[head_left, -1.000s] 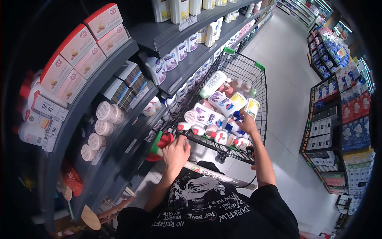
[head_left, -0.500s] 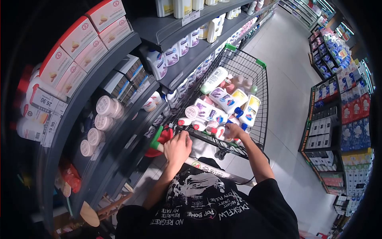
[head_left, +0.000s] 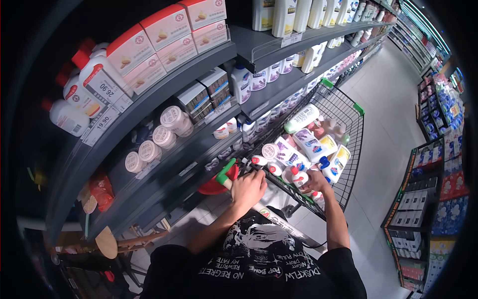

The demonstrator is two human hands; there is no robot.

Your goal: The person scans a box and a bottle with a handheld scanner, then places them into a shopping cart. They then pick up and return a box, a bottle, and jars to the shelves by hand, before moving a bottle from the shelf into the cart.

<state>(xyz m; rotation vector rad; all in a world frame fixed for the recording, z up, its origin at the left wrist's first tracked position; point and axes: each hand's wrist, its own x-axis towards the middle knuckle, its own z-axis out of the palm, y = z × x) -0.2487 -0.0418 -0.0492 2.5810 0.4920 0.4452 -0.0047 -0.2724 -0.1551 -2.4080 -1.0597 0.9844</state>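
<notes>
A wire shopping cart (head_left: 353, 167) stands before me, loaded with bottles. My left hand (head_left: 250, 189) is closed over the cart handle (head_left: 269, 214), near its green end (head_left: 227, 172). At the near side of the basket, my right hand (head_left: 316, 182) grips a white bottle with a red cap (head_left: 298, 178), tilted above the others. Around it lie a purple-print bottle (head_left: 309, 144), a white bottle with a blue cap (head_left: 339, 162), a round pale jar (head_left: 270, 151) and several red-capped bottles. The fingers partly hide the held bottle.
Curved dark shelves (head_left: 199, 59) run close along the left, bearing pink-and-white boxes (head_left: 167, 31), pale jars (head_left: 163, 135) and red-capped bottles (head_left: 102, 74). A red basket (head_left: 211, 185) sits by the handle's left end. Tiled aisle floor (head_left: 381, 107) and boxed displays (head_left: 408, 212) lie to the right.
My right hand has lifted the red-capped bottle slightly from among the others in the cart. My view has turned left, so cart and shelves appear further right. The left hand stays on the handle.
</notes>
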